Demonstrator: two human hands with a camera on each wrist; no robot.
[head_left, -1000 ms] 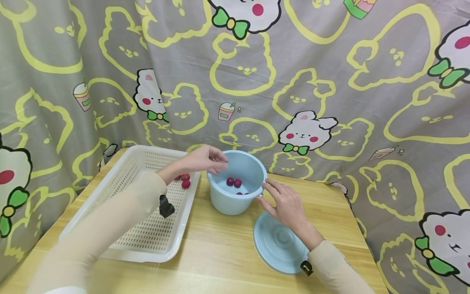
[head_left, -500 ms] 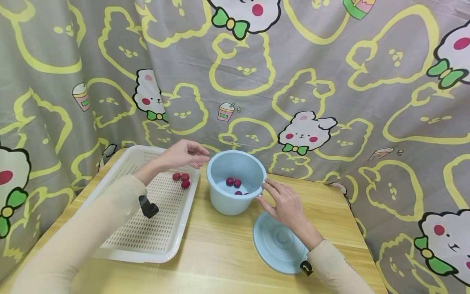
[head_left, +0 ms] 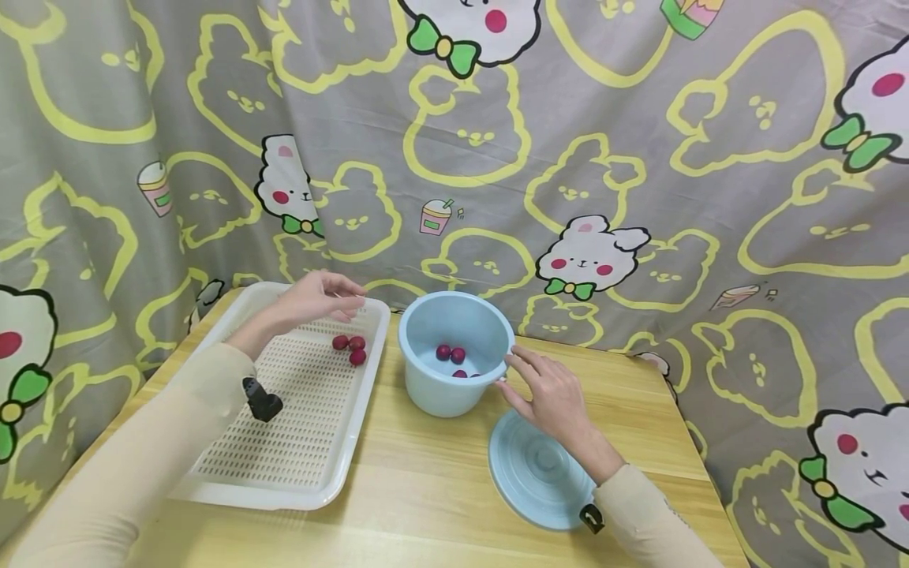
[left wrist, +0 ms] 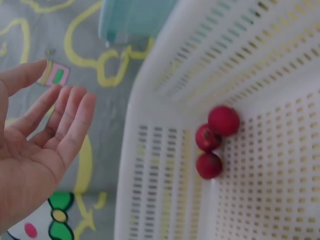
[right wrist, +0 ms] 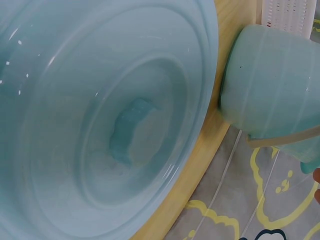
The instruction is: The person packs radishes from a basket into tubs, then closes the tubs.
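1. Left hand (head_left: 316, 302): nothing held, fingers loosely bent, hung above the far part of the white tray (head_left: 349, 450).
2. Three red fruits (head_left: 357, 344) (kind unclear) are clustered in the tray, touching, near the wall on the bucket side.
3. More fruits (head_left: 458, 356) are seen inside the blue bucket (head_left: 443, 398); some are partly hidden by its near rim, so no full count is possible.
4. Right hand (head_left: 554, 390): loosely spread, fingers rested on the bucket rim; no grip is seen.
5. For a clean pick-up, one outer fruit is best taken by thumb and fingertips from its free side; the others could be rolled by a pinch at the middle.
6. The bucket is best steadied lightly; hard pressure might tip it.
7. Release is best made low inside the bucket, against bouncing.
8. Lid (head_left: 521, 465) lies beside the bucket, beneath the right wrist; snagging is to be avoided.
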